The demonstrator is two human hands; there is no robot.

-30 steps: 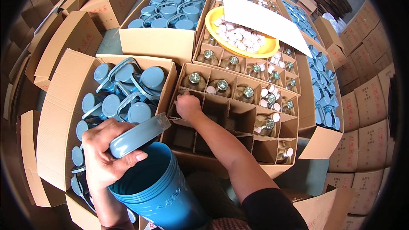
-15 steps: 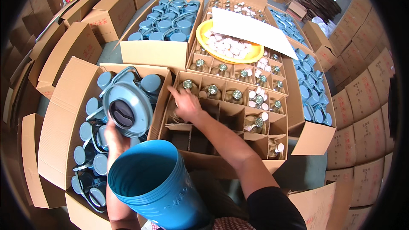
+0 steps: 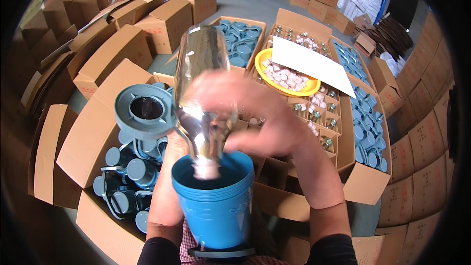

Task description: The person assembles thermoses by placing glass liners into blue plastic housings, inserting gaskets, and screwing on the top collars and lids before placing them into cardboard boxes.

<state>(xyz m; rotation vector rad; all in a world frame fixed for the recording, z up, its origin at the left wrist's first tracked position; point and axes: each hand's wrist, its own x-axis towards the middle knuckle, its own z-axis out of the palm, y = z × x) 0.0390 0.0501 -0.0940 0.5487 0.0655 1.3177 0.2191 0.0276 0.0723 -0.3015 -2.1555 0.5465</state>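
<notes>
In my right hand, blurred by motion, is a clear, silvery glass flask liner, wide end up. Its narrow end, with a pale cap-like piece on it, hangs over the mouth of a blue plastic flask shell with a ridged rim. The shell stands upright in front of my body, above a dark round rim. My left hand, fingers mostly hidden, is closed on a blue-grey round flask top with a dark centre, left of the liner.
At the left, an open carton holds several blue-grey handled tops. Divided cartons with glass liners lie ahead and right; a yellow basin of small pale caps and a white board rest on them. Stacked cartons line the right side.
My right hand has lifted a glass liner from the divided carton and brought it over the blue shell. The flask top in my left hand has tilted. The whole view has shifted upward.
</notes>
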